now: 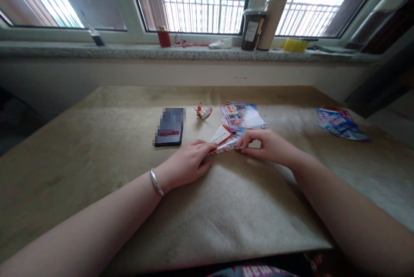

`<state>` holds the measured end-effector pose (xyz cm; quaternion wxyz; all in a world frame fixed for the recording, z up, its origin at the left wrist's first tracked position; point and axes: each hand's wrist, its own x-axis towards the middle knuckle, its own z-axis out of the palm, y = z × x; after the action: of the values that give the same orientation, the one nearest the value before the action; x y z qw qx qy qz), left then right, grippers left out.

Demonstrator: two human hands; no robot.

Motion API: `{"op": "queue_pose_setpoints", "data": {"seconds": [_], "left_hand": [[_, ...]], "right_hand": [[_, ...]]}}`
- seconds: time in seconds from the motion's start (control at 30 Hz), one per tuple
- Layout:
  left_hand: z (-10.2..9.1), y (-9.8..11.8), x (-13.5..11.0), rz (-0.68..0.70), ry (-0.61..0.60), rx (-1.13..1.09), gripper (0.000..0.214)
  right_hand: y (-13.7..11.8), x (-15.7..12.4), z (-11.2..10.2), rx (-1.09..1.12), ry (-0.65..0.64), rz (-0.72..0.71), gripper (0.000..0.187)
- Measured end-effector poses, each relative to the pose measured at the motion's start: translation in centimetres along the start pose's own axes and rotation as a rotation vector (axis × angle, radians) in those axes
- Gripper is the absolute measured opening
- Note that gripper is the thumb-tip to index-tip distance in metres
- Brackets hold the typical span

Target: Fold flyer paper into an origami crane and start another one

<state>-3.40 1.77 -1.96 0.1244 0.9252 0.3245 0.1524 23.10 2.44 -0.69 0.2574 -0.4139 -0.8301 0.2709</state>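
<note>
My left hand (186,162), with a silver bangle at the wrist, rests on the table with its fingers pressed onto the left end of a folded piece of printed paper (223,139). My right hand (270,145) pinches the right end of the same paper with curled fingers. The paper is red, white and blue and lies flat on the tan table (97,147). Behind it lies a stack of colourful printed sheets (242,115). A small folded paper figure (203,111) stands just beyond.
A dark phone (170,127) lies left of the paper. More printed sheets (339,124) lie at the far right. The windowsill holds a red cup (164,37), a dark jar (252,29), a cardboard tube (276,7) and a yellow object (295,45).
</note>
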Motion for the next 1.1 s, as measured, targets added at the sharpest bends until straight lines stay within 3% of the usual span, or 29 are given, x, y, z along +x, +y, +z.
{"op": "queue_pose_setpoints", "data": {"seconds": [0.17, 0.33, 0.53, 0.77, 1.1], "left_hand": [[0.0, -0.2, 0.1, 0.065, -0.028, 0.069, 0.032], [-0.1, -0.1, -0.2, 0.116, -0.100, 0.176, 0.048], [0.1, 0.2, -0.4, 0.137, -0.133, 0.260, 0.054], [0.6, 0.3, -0.7, 0.113, -0.178, 0.329, 0.056], [0.7, 1.1, -0.5, 0.034, -0.158, 0.311, 0.063]], "right_hand": [[0.1, -0.2, -0.2, 0.014, -0.212, -0.021, 0.007], [-0.3, -0.2, -0.7, -0.025, -0.258, 0.029, 0.007], [0.5, 0.2, 0.0, -0.115, -0.190, 0.129, 0.016], [0.7, 1.0, 2.2, -0.280, 0.016, 0.286, 0.016], [0.6, 1.4, 2.7, -0.421, 0.114, 0.314, 0.016]]}}
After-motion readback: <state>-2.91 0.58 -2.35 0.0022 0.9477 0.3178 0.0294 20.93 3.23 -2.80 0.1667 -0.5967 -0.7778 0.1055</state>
